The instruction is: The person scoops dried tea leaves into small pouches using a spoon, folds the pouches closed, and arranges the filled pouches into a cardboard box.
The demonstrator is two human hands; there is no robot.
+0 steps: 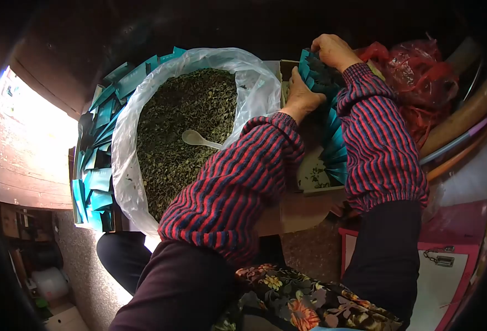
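Observation:
My left hand (pixel 303 96) and my right hand (pixel 334 52) are at a cluster of teal packets (pixel 315 71) at the upper right of a cardboard box. My left hand is curved against the near left side of the cluster, my right hand pinches its far top edge. More teal packets (pixel 336 146) stand in a row in the same box, partly behind my right sleeve. Left of my hands, a clear plastic bag (pixel 127 165) lies open, full of dried green leaves (pixel 188 110). A pale spoon (pixel 195 138) rests on the leaves.
Many teal packets (pixel 100 179) fill a box along the bag's left side. Red plastic bags (pixel 420 74) lie right of my right hand, beside wooden and coloured rods (pixel 458 140). A pink-edged white panel (pixel 436 276) with a metal latch is at the lower right.

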